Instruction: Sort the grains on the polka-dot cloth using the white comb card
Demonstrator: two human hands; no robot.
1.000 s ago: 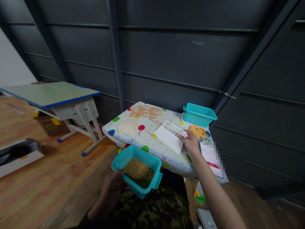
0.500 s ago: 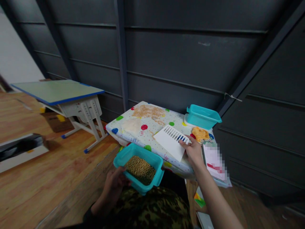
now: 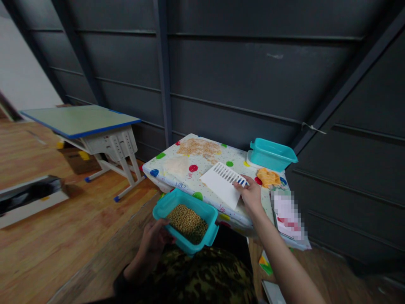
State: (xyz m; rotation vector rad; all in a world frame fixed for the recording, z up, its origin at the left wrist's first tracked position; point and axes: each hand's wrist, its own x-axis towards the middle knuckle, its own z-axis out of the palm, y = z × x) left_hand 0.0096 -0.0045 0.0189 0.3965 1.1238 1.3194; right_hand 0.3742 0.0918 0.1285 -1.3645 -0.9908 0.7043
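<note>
My left hand (image 3: 155, 237) grips the near left rim of a teal tub (image 3: 205, 207) at the table's front edge; round tan beans (image 3: 188, 219) lie in it. My right hand (image 3: 248, 192) is closed on the slotted end of a white card (image 3: 221, 184), whose slots face the far side. The card is low over the tablecloth (image 3: 205, 195); whether it touches is hard to tell. Beyond it, small tan grains (image 3: 199, 147) are spread on the cloth, with a pale powdery patch (image 3: 177, 165) nearer the left edge.
At the table's right stand a second teal tub (image 3: 274, 155), a crumpled orange cloth (image 3: 268, 177) and a partly pixelated clipboard (image 3: 286, 215). A green-topped desk (image 3: 82, 120) is at the left, above a cardboard box (image 3: 77, 159). A dark panelled wall (image 3: 234, 76) rises behind.
My right hand and the white card have shifted slightly left and away from the table's front edge. My left hand still holds the tub. The whole view has moved a little.
</note>
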